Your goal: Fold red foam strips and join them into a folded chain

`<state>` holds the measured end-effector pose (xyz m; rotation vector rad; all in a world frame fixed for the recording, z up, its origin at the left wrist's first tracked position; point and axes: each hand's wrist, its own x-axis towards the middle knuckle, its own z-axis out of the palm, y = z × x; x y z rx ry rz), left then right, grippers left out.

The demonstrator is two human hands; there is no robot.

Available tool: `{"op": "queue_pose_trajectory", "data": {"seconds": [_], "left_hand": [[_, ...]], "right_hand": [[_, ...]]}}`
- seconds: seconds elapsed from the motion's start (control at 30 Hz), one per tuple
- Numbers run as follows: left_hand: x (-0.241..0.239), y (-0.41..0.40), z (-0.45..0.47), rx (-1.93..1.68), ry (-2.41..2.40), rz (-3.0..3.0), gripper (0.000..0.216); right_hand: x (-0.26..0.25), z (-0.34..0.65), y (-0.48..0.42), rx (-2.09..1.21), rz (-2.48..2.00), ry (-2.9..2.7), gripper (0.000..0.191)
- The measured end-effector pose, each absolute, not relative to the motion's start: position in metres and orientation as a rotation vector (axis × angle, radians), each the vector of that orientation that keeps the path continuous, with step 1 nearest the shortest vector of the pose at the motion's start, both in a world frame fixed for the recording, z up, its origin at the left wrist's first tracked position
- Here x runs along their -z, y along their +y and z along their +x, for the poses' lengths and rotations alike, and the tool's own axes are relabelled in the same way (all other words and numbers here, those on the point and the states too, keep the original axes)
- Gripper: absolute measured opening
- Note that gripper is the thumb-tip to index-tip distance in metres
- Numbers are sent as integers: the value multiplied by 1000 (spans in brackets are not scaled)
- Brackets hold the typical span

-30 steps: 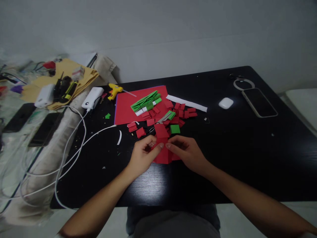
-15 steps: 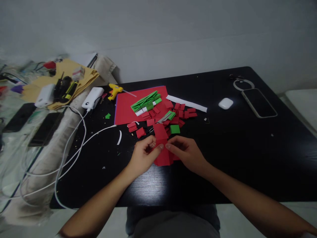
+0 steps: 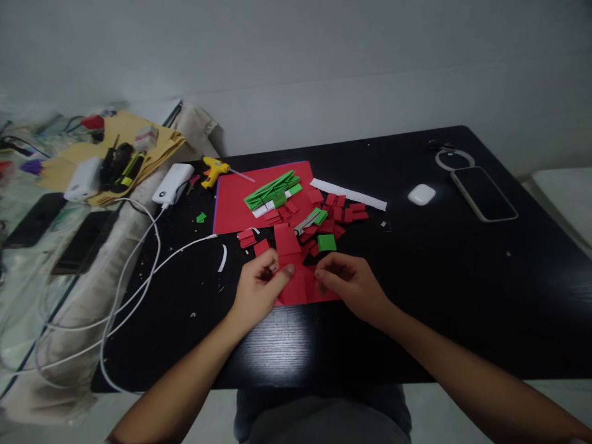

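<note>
A creased piece of red paper [image 3: 300, 285] is held just above the black table, between my two hands. My left hand [image 3: 261, 280] pinches its left side, thumb on top. At its right side, the thumb and fingers of my right hand [image 3: 349, 280] are closed on the paper's edge. One folded flap stands up at the upper left of the paper. Right behind it lie small folded red paper pieces [image 3: 337, 213], a green folded square [image 3: 327, 242] and scissors [image 3: 305, 223], partly covered by paper.
Green folded paper [image 3: 272, 188] lies on a red sheet [image 3: 231, 206], with a yellow glue gun [image 3: 215, 169] beside it. A white strip [image 3: 349, 193] lies behind. To the right are a white case [image 3: 422, 194] and a phone [image 3: 485, 193]. White cables [image 3: 155, 271] cross the left edge.
The red paper has spread wider to the right, as a fold opened out. My left hand has moved slightly left with its side; my right hand has hardly moved.
</note>
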<state>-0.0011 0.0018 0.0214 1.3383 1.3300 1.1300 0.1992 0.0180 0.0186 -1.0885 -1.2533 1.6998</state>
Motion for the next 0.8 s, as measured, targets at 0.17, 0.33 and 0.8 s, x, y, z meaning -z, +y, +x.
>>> {"op": "queue_pose_trajectory", "data": {"seconds": [0.17,0.33,0.8], "left_hand": [[-20,0,1,-1083,1286,1320,31],[-18,-4,8,-986,1232,1334,25],[-23,-4,8,-1004,1220,1345,22]], "right_hand": [[-17,197,18,-1670,-1048,-1241,15],[-13,194,14,-1705,-1053,-1296,19],[-12,195,12,-1700,-1066,-1255,21]]}}
